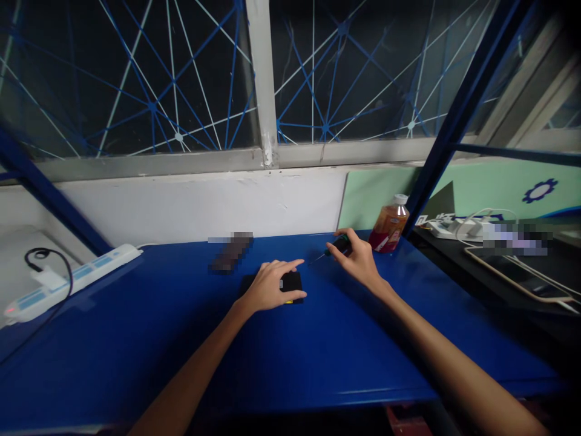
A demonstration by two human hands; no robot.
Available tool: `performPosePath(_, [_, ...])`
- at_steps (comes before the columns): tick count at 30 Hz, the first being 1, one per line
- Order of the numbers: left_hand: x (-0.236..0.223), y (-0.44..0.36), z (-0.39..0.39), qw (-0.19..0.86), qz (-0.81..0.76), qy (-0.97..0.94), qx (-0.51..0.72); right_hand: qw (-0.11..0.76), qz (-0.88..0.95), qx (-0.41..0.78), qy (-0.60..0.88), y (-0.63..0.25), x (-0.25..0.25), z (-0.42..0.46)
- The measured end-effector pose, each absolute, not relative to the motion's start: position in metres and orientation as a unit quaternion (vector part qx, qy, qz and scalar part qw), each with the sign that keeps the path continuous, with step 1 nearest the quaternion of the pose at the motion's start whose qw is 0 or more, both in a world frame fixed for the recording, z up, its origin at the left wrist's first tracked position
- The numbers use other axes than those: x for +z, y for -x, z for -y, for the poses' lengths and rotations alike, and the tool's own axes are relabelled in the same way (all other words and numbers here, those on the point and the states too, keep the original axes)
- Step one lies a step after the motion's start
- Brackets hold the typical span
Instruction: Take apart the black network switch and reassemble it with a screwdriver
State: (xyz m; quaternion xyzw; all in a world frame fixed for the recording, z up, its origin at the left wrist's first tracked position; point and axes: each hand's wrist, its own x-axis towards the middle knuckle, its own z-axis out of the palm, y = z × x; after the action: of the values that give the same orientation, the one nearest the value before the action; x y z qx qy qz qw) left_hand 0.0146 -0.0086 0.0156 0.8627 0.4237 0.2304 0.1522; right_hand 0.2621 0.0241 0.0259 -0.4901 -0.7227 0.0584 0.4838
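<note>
Black and flat, with a small patch of yellow at its near edge, the box (pixel 294 282) lies right under the left hand (pixel 269 284), and that's the centre of things! The left hand spreads over its top, index finger reaching along the far side, thumb along the near one; whether it pinches the box or merely rests there, I can't tell. Over to the right hand (pixel 357 255), and there's no doubt here: fingers curled firmly round the dark handle of a screwdriver (pixel 339 245), its thin shaft slanting down and left out of the grip. The tip sits just beside the left index fingertip, apart from the top of the box; whether it touches the table (pixel 290 369), I can't say.

So the step in hand looks like a steadying one, left hand on the box, tool held ready. Bringing the tip onto the box would call for a short shift leftward, a steeper tilt of the shaft, and care around that left index finger, which lies right in the way.

Now outward! Just behind and right of the tool grip stands a drink bottle (pixel 389 227), close enough to be bumped by a backward swing. Beyond the left hand, slightly leftward, lies a blurred dark object (pixel 231 253). Far to the left hand's left runs a white power strip (pixel 86 277); well right of the tool grip, a tablet-like device (pixel 515 274) lies among white cables.
</note>
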Motion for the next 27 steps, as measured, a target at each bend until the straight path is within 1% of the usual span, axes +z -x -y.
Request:
performPosePath(6, [0.017, -0.015, 0.009, 0.149, -0.418, -0.863, 0.24, 0.482, 0.724, 0.041, 0.492, -0.262, 0.028, -0.022])
performPosePath(8, [0.019, -0.015, 0.01, 0.145, -0.418, -0.863, 0.245, 0.494, 0.713, 0.057, 0.494, -0.262, 0.03, -0.021])
performPosePath(12, [0.018, -0.017, 0.008, 0.129, -0.425, -0.855, 0.267, 0.541, 0.671, 0.167, 0.479, -0.261, 0.033, -0.02])
performPosePath(17, [0.011, -0.018, 0.003, 0.116, -0.433, -0.831, 0.329, 0.596, 0.613, 0.301, 0.423, -0.255, 0.037, -0.02])
performPosePath(22, [0.008, -0.019, 0.0, 0.12, -0.417, -0.814, 0.385, 0.6, 0.598, 0.353, 0.397, -0.249, 0.039, -0.016])
performPosePath(27, [0.008, -0.02, 0.0, 0.121, -0.415, -0.805, 0.407, 0.607, 0.588, 0.375, 0.381, -0.247, 0.039, -0.013])
